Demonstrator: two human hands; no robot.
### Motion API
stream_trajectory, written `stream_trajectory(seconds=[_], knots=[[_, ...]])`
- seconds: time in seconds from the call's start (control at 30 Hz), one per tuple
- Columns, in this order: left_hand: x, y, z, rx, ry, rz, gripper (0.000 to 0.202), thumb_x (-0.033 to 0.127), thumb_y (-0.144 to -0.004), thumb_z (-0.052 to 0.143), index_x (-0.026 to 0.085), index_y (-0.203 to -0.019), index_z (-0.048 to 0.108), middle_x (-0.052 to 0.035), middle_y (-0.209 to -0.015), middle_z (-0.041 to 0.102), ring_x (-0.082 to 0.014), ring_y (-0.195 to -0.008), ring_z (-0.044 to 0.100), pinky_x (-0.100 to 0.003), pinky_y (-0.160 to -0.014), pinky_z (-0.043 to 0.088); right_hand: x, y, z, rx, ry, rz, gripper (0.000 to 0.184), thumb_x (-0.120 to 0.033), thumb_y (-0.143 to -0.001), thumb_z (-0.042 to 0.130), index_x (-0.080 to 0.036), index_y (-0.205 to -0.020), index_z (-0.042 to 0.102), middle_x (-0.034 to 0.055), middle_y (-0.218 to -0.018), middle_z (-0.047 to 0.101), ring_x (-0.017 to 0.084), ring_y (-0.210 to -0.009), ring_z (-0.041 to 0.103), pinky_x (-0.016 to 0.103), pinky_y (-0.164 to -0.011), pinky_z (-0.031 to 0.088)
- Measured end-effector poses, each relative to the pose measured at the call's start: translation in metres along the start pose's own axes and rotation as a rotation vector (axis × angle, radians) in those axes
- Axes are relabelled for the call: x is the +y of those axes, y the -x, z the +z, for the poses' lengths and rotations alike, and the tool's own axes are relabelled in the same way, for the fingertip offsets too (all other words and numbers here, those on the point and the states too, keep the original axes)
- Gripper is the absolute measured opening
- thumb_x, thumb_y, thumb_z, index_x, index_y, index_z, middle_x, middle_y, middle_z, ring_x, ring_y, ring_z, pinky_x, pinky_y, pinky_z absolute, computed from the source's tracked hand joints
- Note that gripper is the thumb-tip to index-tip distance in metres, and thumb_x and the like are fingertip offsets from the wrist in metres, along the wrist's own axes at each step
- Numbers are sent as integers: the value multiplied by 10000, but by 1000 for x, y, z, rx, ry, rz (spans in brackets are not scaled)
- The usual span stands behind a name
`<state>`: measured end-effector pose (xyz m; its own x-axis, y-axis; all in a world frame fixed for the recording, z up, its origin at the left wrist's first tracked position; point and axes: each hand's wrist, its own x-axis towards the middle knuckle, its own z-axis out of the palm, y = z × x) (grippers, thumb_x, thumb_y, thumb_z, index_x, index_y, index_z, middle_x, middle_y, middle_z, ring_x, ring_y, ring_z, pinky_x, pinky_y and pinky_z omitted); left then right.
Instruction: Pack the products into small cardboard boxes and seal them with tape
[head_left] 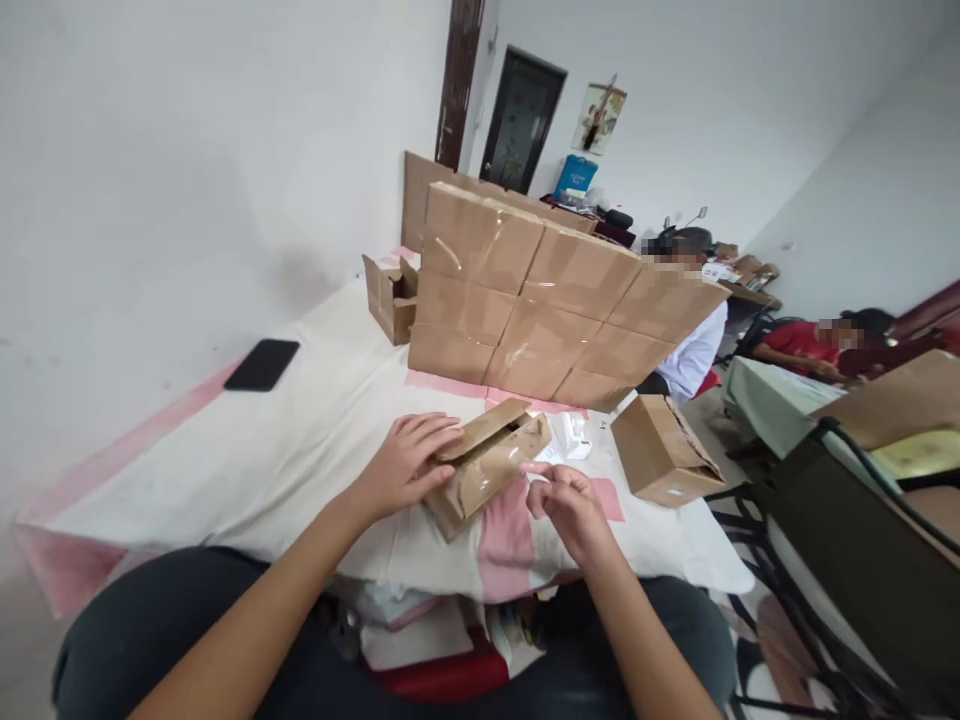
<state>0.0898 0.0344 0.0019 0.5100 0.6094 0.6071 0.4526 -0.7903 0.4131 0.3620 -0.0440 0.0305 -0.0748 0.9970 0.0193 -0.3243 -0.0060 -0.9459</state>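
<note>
A small brown cardboard box [491,475] lies slanted on the cloth in front of me, its top flap partly raised over a dark gap. Clear tape shines on its near side. My left hand [416,460] grips the box's left end, fingers laid over the flap and thumb lower down. Close by the right side is my right hand [566,500], its index finger stretched toward the box edge and the other fingers bent. I see nothing clearly held in it. Just beyond, a small white object [573,436] rests on the cloth.
A tall taped cardboard panel [525,300] stands across the table. Open cartons stand at left [384,300] and right [652,450]. A black phone-like slab [262,365] lies on the white and pink cloth [315,430]. Two people sit beyond; a dark chair [832,530] is at right.
</note>
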Motion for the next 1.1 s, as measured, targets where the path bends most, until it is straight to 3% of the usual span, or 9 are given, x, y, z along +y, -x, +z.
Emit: stream_trajectory(seconds=[0.07, 0.13, 0.27, 0.43, 0.7, 0.87, 0.93, 1.1], knots=[[0, 17, 13, -68, 62, -1, 536, 506, -957, 533, 268, -1436, 505, -105, -1530, 483, -295, -1378, 462, -457, -1107, 377, -3, -11, 12, 21, 0, 65, 457, -175, -680, 706, -204, -571, 263, 26, -1011, 760, 124, -488, 555, 313, -549, 392], [9, 28, 26, -48, 84, -18, 600, 551, -941, 540, 233, -1449, 496, -133, -1575, 410, -308, -1383, 446, -460, -1114, 392, -4, -22, 20, 37, 36, 133, 454, -178, -660, 712, -206, -584, 265, 14, -954, 755, 113, -483, 536, 298, -526, 383], [31, 39, 41, 81, 18, -100, 642, 622, -914, 542, 196, -1395, 557, -154, -1522, 469, -334, -1302, 489, -500, -1082, 430, -6, -42, 28, 32, 120, 254, 432, -189, -654, 738, -208, -599, 310, 4, -897, 741, 87, -471, 498, 270, -486, 383], [46, 43, 48, 177, -80, -136, 551, 647, -879, 581, 237, -1235, 673, -105, -1417, 581, -351, -1228, 522, -519, -1019, 465, -14, -56, 35, -42, 146, 358, 417, -162, -655, 747, -207, -609, 335, 26, -934, 767, 48, -396, 384, 230, -398, 273], [63, 38, 45, 194, -14, -230, 614, 479, -822, 674, 218, -1360, 535, -132, -1394, 560, -349, -1139, 537, -504, -970, 455, -19, -68, 45, -33, 231, 472, 438, -176, -625, 728, -196, -603, 291, 25, -960, 786, 17, -393, 237, 191, -376, 167], [55, 35, 38, 285, 234, -321, 345, 229, -789, 607, 197, -1130, 562, -110, -1204, 581, -288, -1099, 548, -442, -963, 477, -16, -67, 50, -48, 271, 449, 452, -200, -606, 736, -195, -601, 284, 13, -926, 780, 11, -386, 251, 186, -363, 163], [46, 33, 36, 320, 319, -331, 319, 177, -807, 549, 200, -1125, 554, -102, -1174, 565, -264, -1127, 550, -418, -986, 479, -15, -66, 53, -44, 295, 431, 457, -216, -602, 744, -202, -610, 286, 16, -892, 771, 10, -386, 249, 187, -359, 169], [31, 32, 35, 264, 260, -293, 413, 301, -912, 544, 222, -1317, 555, -119, -1339, 514, -276, -1222, 535, -437, -1047, 463, -13, -66, 56, 1, 343, 418, 482, -241, -594, 767, -223, -647, 288, -20, -728, 701, 22, -391, 262, 198, -343, 193]])
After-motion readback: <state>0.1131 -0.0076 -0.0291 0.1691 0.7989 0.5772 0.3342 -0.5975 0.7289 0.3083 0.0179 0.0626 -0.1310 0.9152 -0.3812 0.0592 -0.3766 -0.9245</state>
